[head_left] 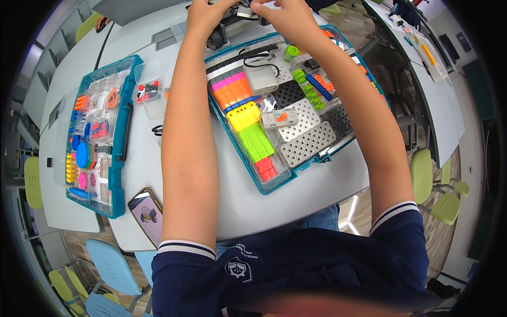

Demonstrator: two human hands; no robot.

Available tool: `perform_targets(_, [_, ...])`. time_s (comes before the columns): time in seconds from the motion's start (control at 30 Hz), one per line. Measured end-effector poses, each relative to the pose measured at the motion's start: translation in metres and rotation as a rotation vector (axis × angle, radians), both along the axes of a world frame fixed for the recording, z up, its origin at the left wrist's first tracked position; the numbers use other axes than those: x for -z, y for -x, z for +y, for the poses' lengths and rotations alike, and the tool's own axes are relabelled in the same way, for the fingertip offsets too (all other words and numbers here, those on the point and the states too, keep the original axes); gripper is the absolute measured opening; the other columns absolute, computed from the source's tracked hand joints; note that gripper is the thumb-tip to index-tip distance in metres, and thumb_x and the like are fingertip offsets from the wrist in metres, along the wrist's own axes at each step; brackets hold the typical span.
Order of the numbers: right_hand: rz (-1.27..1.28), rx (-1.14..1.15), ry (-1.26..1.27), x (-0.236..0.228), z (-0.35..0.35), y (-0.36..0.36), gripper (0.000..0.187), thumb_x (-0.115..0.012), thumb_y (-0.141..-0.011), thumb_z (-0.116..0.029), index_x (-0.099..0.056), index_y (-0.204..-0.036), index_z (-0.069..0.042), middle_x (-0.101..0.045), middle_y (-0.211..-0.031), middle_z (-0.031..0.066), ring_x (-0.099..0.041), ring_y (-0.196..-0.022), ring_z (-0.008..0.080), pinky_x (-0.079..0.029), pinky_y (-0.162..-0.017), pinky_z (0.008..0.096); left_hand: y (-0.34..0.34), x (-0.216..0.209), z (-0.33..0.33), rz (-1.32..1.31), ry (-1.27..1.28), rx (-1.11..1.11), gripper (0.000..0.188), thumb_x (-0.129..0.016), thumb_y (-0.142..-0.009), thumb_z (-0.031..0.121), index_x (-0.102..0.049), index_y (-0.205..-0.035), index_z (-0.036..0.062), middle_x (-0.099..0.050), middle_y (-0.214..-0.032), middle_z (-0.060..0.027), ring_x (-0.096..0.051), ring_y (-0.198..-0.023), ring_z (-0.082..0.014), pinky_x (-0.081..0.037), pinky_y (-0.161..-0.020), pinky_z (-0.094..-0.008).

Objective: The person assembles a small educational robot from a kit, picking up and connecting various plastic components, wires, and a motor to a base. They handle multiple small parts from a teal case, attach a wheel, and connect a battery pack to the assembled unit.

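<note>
Both my arms stretch forward to the top edge of the view. There a dark wheeled model (pixel 216 38), built of black and grey parts, stands partly cut off by the edge. My left hand (pixel 207 15) is at its left side, fingers bent toward it and partly out of view. From the right, my right hand (pixel 288 18) reaches in with its fingertips pinched together beside a grey-white piece (pixel 245 11). What lies between the fingers of either hand is too small or hidden to name.
Below my hands lies a teal-edged case (pixel 262 185) of coloured building parts, with a white box with a black cable (pixel 260 79) on top. Left are a second parts case (pixel 117 198), small clear containers (pixel 153 105) and a phone (pixel 146 215). Chairs (pixel 113 267) surround the table.
</note>
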State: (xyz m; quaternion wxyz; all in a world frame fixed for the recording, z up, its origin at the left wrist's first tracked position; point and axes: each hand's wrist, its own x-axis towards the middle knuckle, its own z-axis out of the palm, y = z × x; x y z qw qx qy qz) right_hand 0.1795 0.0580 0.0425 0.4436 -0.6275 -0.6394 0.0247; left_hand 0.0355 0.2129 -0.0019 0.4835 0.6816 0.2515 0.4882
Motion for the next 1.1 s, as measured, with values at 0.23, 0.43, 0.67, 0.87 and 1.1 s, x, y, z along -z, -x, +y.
perform_targets(0.23, [-0.052,-0.275,0.159,-0.013,-0.116,0.017,0.038,-0.073,-0.094,-0.034,-0.071,-0.117,-0.004,-0.073,-0.104,0.0046,-0.065,-0.092,0.0146,-0.049,-0.083,0.0301,0.002,-0.006,-0.005,0.002,0.026,0.054,0.041,-0.08,-0.089,0.022,-0.07,-0.12,-0.0016,-0.075,-0.095,-0.0095,-0.069,-0.08,-0.0123,-0.055,-0.071,-0.0263])
perform_targets(0.43, [-0.043,-0.598,0.275,-0.016,-0.161,0.02,0.06,-0.086,-0.08,-0.036,-0.063,-0.126,-0.005,-0.068,-0.118,0.0074,-0.064,-0.099,0.0197,-0.051,-0.089,0.0348,0.008,-0.023,-0.008,0.136,0.033,0.044,0.042,-0.08,-0.087,0.022,-0.068,-0.12,-0.0027,-0.074,-0.094,-0.0065,-0.067,-0.078,-0.0117,-0.054,-0.07,-0.0258])
perform_targets(0.67, [-0.106,-0.64,0.25,0.003,-0.172,0.023,0.068,-0.089,-0.073,-0.036,-0.061,-0.127,-0.005,-0.065,-0.124,0.0097,-0.059,-0.118,0.032,-0.048,-0.1,0.0426,0.009,-0.042,-0.018,0.322,-0.107,-0.06,0.047,-0.085,-0.08,0.028,-0.071,-0.113,-0.0031,-0.074,-0.084,-0.0093,-0.068,-0.072,-0.0144,-0.054,-0.067,-0.0298])
perform_targets(0.87, [-0.127,-0.62,0.29,0.006,-0.173,0.026,0.063,-0.089,-0.073,-0.03,-0.062,-0.126,-0.008,-0.064,-0.117,0.0107,-0.058,-0.116,0.0331,-0.047,-0.099,0.0427,0.009,-0.06,-0.04,0.555,-0.297,-0.313,0.05,-0.085,-0.075,0.041,-0.077,-0.099,-0.0031,-0.075,-0.081,-0.0171,-0.072,-0.07,-0.0246,-0.055,-0.069,-0.0376])
perform_targets(1.1, [-0.133,-0.586,0.242,0.011,-0.172,0.032,0.045,-0.083,-0.08,-0.017,-0.064,-0.12,-0.007,-0.064,-0.105,0.0103,-0.059,-0.107,0.0325,-0.047,-0.094,0.0434,0.012,-0.063,-0.048,0.529,-0.345,-0.294,0.049,-0.084,-0.076,0.042,-0.078,-0.093,-0.0034,-0.074,-0.075,-0.0188,-0.072,-0.067,-0.0281,-0.055,-0.068,-0.0394])
